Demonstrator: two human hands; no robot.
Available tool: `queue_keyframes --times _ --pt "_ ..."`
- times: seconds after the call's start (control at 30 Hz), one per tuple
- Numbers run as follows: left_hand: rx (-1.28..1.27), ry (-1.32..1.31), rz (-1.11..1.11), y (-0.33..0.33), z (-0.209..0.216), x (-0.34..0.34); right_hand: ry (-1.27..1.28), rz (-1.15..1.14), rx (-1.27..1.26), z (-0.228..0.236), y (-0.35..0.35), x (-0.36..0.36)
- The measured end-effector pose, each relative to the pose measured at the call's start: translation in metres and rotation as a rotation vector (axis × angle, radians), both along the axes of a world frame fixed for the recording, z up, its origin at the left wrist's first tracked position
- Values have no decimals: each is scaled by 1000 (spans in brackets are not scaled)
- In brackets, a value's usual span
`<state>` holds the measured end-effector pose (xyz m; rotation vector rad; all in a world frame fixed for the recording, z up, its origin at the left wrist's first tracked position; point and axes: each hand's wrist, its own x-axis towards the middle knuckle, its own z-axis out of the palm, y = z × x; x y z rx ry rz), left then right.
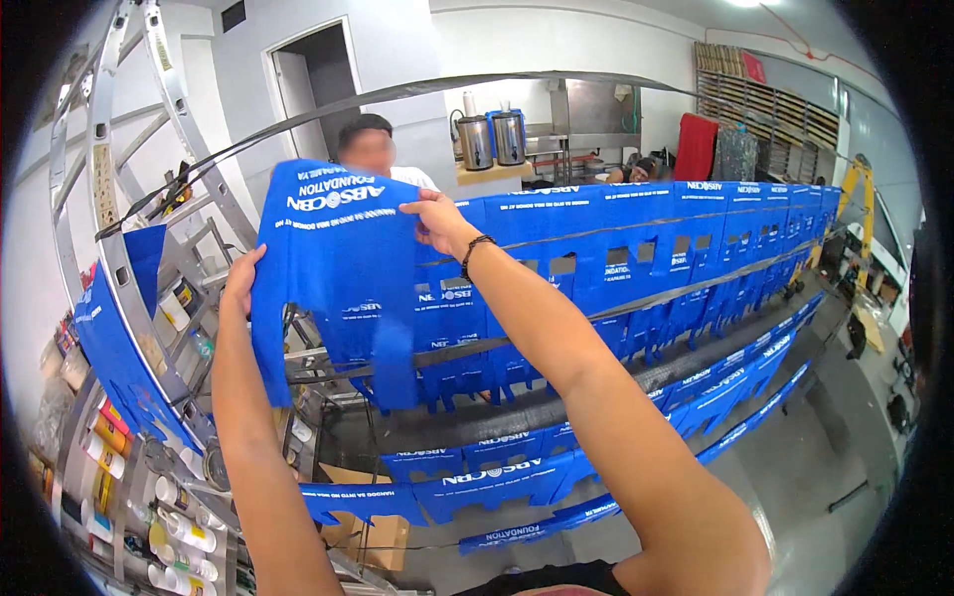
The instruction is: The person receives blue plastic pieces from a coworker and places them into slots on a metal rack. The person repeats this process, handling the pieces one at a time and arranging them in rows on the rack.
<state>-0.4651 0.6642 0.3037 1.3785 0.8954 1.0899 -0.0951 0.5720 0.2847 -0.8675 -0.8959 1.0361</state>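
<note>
A blue fabric piece (333, 253) with white print and a cut-out lower edge hangs between my two hands at the left of the middle. My left hand (241, 280) grips its left edge, the thumb toward the fabric. At its upper right corner, my right hand (444, 224) pinches the cloth, a dark beaded bracelet on that wrist. Behind it, similar blue pieces (636, 214) hang side by side along dark straps (686, 286) that run off to the right. The held piece covers part of that row.
An aluminium ladder (104, 149) stands at the left, beside shelves of white bottles (189, 536). Another dark strap (397, 94) crosses overhead. A person (366, 149) is behind the held cloth; another (641, 171) sits farther back. Lower blue rows (497, 487) hang above a cardboard box (383, 544).
</note>
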Motion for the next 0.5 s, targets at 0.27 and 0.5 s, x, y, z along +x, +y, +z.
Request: queue_keyframes --times 0.27,0.5 --pt "255 313 399 -100 -22 -55 -729 299 236 3 -152 40" --pt "443 397 1053 -476 -224 -72 -690 1037 251 -82 -445 179"
